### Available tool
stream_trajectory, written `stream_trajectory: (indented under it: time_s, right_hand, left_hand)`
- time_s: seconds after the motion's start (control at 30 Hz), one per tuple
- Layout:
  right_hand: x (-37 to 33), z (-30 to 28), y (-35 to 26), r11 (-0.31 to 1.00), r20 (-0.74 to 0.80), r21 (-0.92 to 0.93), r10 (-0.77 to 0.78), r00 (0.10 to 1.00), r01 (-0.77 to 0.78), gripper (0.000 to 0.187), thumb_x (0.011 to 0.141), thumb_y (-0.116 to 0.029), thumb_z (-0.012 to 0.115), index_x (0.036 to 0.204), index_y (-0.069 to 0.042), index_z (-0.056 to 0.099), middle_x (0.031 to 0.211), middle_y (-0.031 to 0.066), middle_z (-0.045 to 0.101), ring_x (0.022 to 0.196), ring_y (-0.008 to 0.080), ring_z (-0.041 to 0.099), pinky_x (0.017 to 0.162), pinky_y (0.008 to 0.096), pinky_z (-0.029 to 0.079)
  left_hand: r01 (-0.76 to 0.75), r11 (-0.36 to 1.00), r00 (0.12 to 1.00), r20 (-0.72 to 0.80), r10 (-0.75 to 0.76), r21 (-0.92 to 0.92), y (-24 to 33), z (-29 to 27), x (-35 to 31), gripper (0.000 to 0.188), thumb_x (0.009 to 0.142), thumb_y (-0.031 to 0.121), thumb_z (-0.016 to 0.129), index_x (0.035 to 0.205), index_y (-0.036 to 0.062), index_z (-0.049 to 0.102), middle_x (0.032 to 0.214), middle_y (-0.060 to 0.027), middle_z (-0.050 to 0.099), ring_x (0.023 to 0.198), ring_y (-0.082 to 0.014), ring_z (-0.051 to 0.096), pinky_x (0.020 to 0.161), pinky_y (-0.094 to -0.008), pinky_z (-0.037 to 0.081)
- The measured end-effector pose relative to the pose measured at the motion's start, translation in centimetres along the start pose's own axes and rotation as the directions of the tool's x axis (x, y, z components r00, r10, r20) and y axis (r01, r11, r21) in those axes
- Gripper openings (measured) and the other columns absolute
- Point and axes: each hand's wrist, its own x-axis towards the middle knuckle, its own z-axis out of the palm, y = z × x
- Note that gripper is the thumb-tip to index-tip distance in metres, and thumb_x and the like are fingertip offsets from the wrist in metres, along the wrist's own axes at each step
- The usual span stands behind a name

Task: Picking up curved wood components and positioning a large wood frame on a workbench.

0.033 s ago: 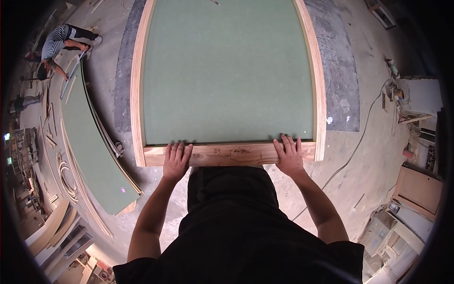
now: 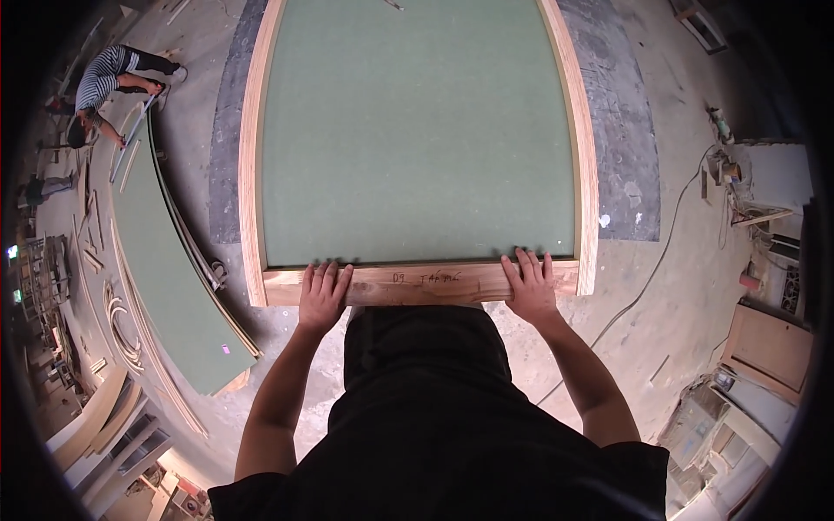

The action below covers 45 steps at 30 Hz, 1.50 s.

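A large green panel (image 2: 417, 156) lies in front of me inside a pale wooden frame. Its left side rail (image 2: 253, 174) and right side rail (image 2: 587, 182) run away from me. Across the near end goes a wooden end rail (image 2: 408, 291) with dark handwriting on it. My left hand (image 2: 322, 293) rests on the left part of this rail, fingers stretched across its top to the panel's edge. Farther right, my right hand (image 2: 531, 285) lies on the same rail with its fingers spread apart. Both thumbs are hard to make out. Neither hand lifts anything.
A dark mat (image 2: 630, 156) lies beneath the frame. At left, a long green panel (image 2: 174, 260) stretches out, with a co-worker (image 2: 104, 82) bending over its far end. Coiled strips (image 2: 122, 326) lie beyond it. A cable (image 2: 665, 252) crosses the floor at right, near a wooden board (image 2: 764, 347).
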Motion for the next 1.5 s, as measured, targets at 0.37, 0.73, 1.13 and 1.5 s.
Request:
stream_trajectory:
  time_s: [0.37,0.73,1.13,1.5]
  right_hand:
    - [-0.4,-0.4,0.4,1.000,0.027,-0.030,0.002,1.000,-0.001,0.076,0.071,-0.026,0.066,0.141,-0.018,0.036,0.133,0.0147,0.043,0.123,0.0304,0.041,0.106,0.0545,0.024]
    - [-0.4,-0.9,0.5,0.999,-0.101,-0.015,-0.033,0.994,0.032,0.070,0.067,-0.022,0.063,0.135,-0.018,0.044,0.125,0.0136,0.049,0.115,0.0301,0.046,0.103,0.0525,0.029]
    - [-0.9,-1.5,0.1,0.999,-0.078,0.005,-0.037,0.996,0.037,0.074,0.068,-0.025,0.066,0.137,-0.019,0.042,0.125,0.0143,0.049,0.116,0.0296,0.046,0.104,0.0541,0.027]
    - [-1.0,-1.2,0.1,0.996,-0.127,-0.057,-0.071,0.989,0.064,0.081,0.062,-0.036,0.073,0.135,-0.016,0.044,0.128,0.0161,0.045,0.118,0.0333,0.042,0.106,0.0555,0.024]
  left_hand:
    - [-0.073,0.991,0.996,-0.051,0.068,-0.110,-0.5,-0.7,0.9,0.058,0.071,0.019,0.064,0.125,0.0048,0.049,0.119,-0.0177,0.052,0.108,-0.0358,0.050,0.100,-0.0492,0.036]
    - [-0.064,0.996,0.992,-0.110,0.058,-0.054,-0.1,-0.2,1.1,0.039,0.081,0.015,0.054,0.120,0.0073,0.054,0.111,-0.0162,0.057,0.102,-0.0331,0.054,0.096,-0.0478,0.039]
    - [-0.050,0.992,0.998,-0.047,0.044,-0.114,-0.3,-0.4,0.1,0.055,0.074,0.023,0.061,0.125,0.0087,0.050,0.116,-0.0163,0.052,0.111,-0.0321,0.050,0.102,-0.0502,0.033]
    - [0.012,0.986,1.000,0.004,-0.011,-0.167,0.6,-2.2,-0.1,0.071,0.069,0.039,0.071,0.129,0.0100,0.048,0.120,-0.0172,0.051,0.113,-0.0345,0.047,0.107,-0.0545,0.025]
